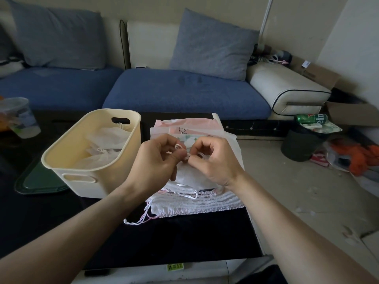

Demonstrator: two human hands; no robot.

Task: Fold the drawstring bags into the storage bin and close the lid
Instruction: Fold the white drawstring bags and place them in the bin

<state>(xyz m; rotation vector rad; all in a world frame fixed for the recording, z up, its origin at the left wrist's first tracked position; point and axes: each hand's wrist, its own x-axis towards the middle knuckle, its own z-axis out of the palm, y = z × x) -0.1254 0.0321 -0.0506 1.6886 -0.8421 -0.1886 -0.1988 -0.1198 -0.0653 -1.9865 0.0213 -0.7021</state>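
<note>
Head-worn camera looks forward and down, close over the table [205, 238], sofa [184, 93] beyond.

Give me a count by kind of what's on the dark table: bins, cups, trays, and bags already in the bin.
Storage bins: 1, the cream bin
Plastic cups: 1, the clear cup
Trays: 1, the green tray
Bags in the bin: at least 2 white bags, exact count unclear
Total: at least 5
</note>
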